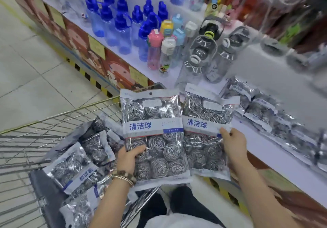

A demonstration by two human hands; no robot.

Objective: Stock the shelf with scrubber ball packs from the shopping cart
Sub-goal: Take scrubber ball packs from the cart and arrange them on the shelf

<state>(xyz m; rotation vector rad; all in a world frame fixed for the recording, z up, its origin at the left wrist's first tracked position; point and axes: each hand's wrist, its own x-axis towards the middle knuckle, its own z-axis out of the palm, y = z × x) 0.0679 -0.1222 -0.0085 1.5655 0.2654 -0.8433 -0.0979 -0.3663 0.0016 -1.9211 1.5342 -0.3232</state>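
Observation:
My left hand point(130, 157) grips the lower left of a scrubber ball pack point(154, 130), a clear bag of steel scourers with a white and blue label, held upright over the cart's right edge. My right hand point(233, 142) holds a second pack point(205, 128) by its right side, beside the first and near the shelf edge. Several more packs point(76, 167) lie in the wire shopping cart point(26, 139) at lower left. A row of packs point(265, 114) lies on the white shelf point(247, 64) at right.
Blue-capped water bottles point(122, 25), small coloured bottles point(159, 48) and clear grey-capped bottles point(201, 54) stand on the shelf behind. The tiled aisle floor point(26, 59) is at left. My dark trousers point(177, 204) show between cart and shelf base.

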